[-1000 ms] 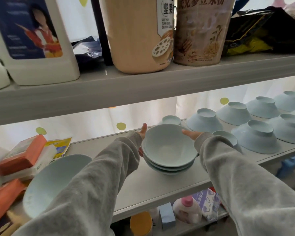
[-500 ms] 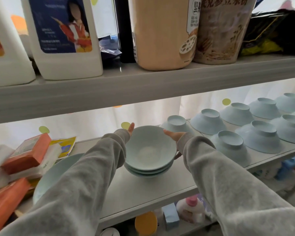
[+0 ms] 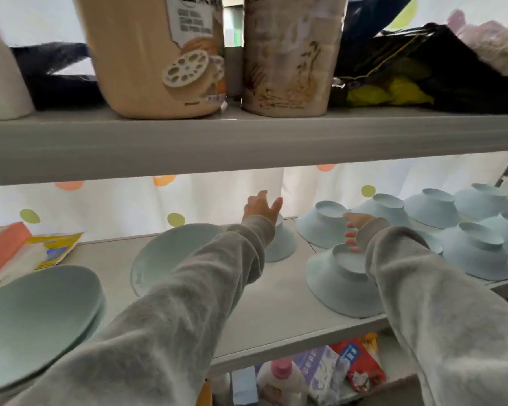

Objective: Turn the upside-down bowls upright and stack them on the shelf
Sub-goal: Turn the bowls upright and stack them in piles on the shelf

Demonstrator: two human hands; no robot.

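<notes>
My left hand (image 3: 260, 207) is stretched out above the grey middle shelf (image 3: 264, 303), fingers spread apart and holding nothing, hovering over a small pale blue upside-down bowl (image 3: 282, 244) that sits near the back and is partly hidden behind my grey sleeve (image 3: 188, 288). My right hand (image 3: 355, 230) reaches forward with its fingers loosely apart too, the fingertips (image 3: 351, 248) at the raised foot of the nearest pale blue inverted bowl (image 3: 339, 284), which rests rim-down at the front edge of the shelf; whether they actually touch it I cannot tell. Just behind that one another overturned pale blue bowl (image 3: 323, 227) sits tilted a little, and further right a cluster of the same upside-down bowls (image 3: 475, 247) fills the end of the shelf, close together. To the left of my left arm stands a stack of upright pale green bowls (image 3: 170, 253), partly covered by the sleeve, and a second upright pale green stack (image 3: 38, 317) sits at the near left corner. Behind that corner lie an orange carton (image 3: 0, 247) and a yellow packet (image 3: 56, 247). On the shelf above stand two tall beige printed canisters (image 3: 147, 54), side by side.
</notes>
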